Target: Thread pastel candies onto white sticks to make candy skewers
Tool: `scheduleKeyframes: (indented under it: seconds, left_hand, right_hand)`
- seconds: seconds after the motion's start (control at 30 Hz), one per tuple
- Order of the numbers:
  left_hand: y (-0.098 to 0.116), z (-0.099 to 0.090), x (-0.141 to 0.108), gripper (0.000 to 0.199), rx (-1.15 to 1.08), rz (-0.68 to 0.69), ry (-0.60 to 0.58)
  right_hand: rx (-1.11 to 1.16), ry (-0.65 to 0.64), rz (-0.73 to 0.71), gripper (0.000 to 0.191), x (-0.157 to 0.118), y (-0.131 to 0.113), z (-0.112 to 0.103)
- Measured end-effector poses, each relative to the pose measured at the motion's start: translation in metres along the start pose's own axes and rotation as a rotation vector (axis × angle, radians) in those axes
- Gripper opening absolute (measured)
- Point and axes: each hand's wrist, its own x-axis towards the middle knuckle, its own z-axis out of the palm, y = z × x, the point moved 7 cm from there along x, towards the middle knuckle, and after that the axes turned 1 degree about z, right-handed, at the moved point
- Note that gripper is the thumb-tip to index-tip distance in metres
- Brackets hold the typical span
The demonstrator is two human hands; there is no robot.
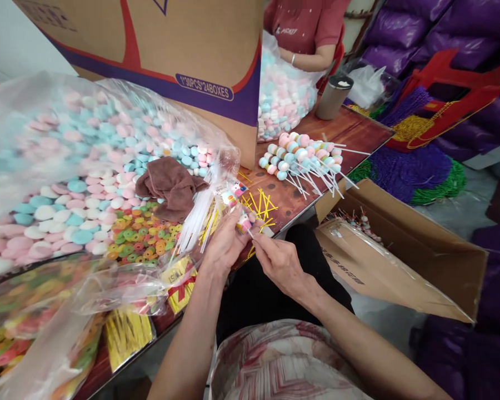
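My left hand [228, 239] is closed around a wrapped candy skewer [244, 223] in a clear bag printed in pink, yellow and blue. Just to its right, my right hand [278, 262] pinches at the lower end of the skewer, where a thin white stick shows. Whether a twist tie is also between those fingertips is too small to tell. Gold twist ties [263, 204] lie scattered on the table behind my hands. White sticks [196, 222] are bunched beside my left hand. Finished-looking skewers of pastel candies [304, 155] are piled farther back, unwrapped.
Pastel candies [79, 200] spill from a big clear bag at left, near gummy rings [144, 233] and a brown cloth [166, 183]. A large carton [158, 50] stands behind. An open box [425, 255] sits at right. Across the table sits a person [304, 33] near a tumbler [334, 97].
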Motion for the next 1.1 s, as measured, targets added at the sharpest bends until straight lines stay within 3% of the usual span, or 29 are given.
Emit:
scheduleKeyframes:
  seconds: [0.3,0.4,0.53,0.63,0.8,0.97,1.1]
  left_hand:
    - [-0.013,0.017,-0.008,0.026,0.015,0.07,-0.093]
    - [-0.009,0.017,-0.01,0.024,-0.002,0.082,-0.115]
    - [-0.006,0.012,-0.011,0.023,-0.043,0.086,-0.096]
    - [-0.012,0.013,-0.012,0.023,0.002,0.055,-0.126]
    - [-0.022,0.01,-0.013,0.034,0.167,0.054,-0.134]
    - [-0.002,0.008,-0.02,0.035,0.53,0.185,-0.122]
    - [0.007,0.01,-0.032,0.038,0.712,0.115,-0.227]
  right_hand:
    - [0.103,0.081,0.231,0.022,0.007,0.01,0.011]
    - [0.3,0.007,0.328,0.017,0.006,0.012,0.007]
    - [0.694,-0.165,0.522,0.025,-0.008,0.018,0.005]
    - [0.836,-0.167,0.614,0.026,-0.013,0.022,0.005]
    - [0.792,-0.032,0.563,0.029,-0.002,0.025,0.001]
    - [0.779,0.011,0.488,0.031,0.007,0.022,-0.006]
    - [0.775,0.026,0.436,0.032,0.009,0.018,-0.012]
